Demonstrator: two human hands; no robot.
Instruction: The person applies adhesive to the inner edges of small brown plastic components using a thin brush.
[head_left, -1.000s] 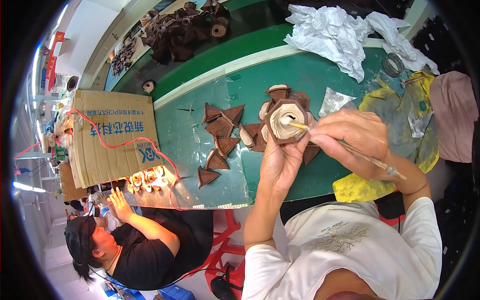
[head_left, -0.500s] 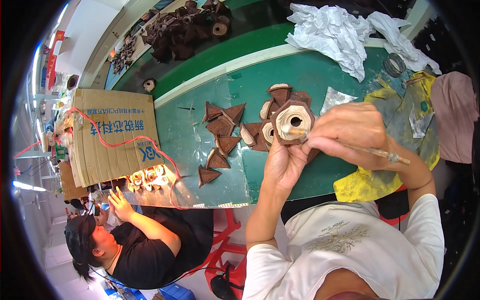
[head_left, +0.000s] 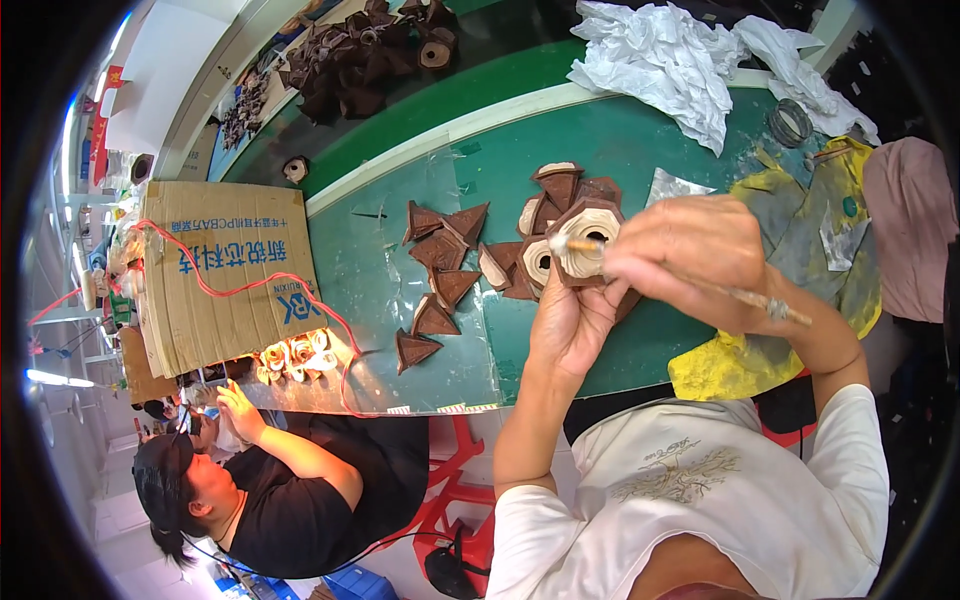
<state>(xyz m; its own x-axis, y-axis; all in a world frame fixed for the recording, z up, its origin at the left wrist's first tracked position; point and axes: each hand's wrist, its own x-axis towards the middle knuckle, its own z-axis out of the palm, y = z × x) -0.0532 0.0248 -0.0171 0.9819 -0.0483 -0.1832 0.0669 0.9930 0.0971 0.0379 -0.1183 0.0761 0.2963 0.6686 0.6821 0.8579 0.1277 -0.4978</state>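
One brown faceted cup (head_left: 584,224), right of the frame's centre, is pinched by the left hand (head_left: 574,325) while a brush (head_left: 581,244), gripped in the right hand (head_left: 700,258), is held over its cream lining, brushing apparently being underway and steady cup support being required for the next stroke.

Workshop, handwork

Long green table (head_left: 580,135) strewn with brown pieces (head_left: 453,288); heap of similar pieces (head_left: 355,68) beyond; slim brush (head_left: 742,294); stained yellow cloth (head_left: 718,375); co-worker (head_left: 290,510) at table's left end; red plastic stools (head_left: 458,492); tube lights (head_left: 58,378).
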